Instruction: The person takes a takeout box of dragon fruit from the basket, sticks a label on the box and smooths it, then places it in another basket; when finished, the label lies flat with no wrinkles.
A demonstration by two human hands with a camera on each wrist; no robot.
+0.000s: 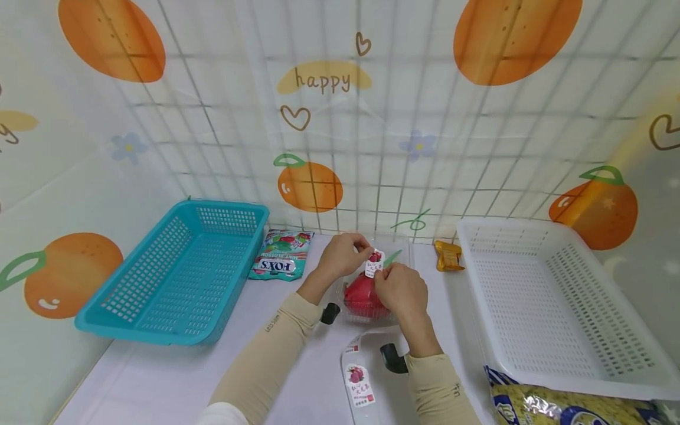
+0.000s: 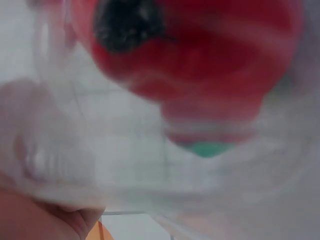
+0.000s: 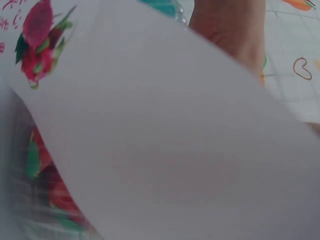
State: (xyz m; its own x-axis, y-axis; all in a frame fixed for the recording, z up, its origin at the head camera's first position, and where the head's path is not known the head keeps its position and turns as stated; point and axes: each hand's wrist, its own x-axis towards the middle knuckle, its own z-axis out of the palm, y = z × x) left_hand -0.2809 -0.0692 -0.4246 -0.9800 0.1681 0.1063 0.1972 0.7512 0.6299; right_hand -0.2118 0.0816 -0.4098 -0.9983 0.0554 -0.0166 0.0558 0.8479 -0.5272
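Observation:
A small white sticker [image 1: 374, 264] with a dragon fruit picture is stretched between my fingertips, above a clear plastic box. My left hand [image 1: 340, 255] pinches its upper left side; my right hand [image 1: 402, 289] pinches its lower right corner. Inside the clear box [image 1: 366, 317] lies a red dragon fruit [image 1: 361, 297]. Through blurred plastic, the left wrist view shows the red fruit [image 2: 200, 60] and part of my left hand [image 2: 45, 222]. A label strip [image 1: 360, 383] curls under my right forearm, and its white surface [image 3: 165, 125] covers most of the right wrist view.
A blue basket [image 1: 212, 336] stands left, beside a green Fox's candy bag [image 1: 281, 255]. At right are a small orange-wrapped packet [image 1: 448, 256], a white basket [image 1: 531, 295] and a yellowish bag [image 1: 552, 404]. A printed curtain over a wire grid backs the table.

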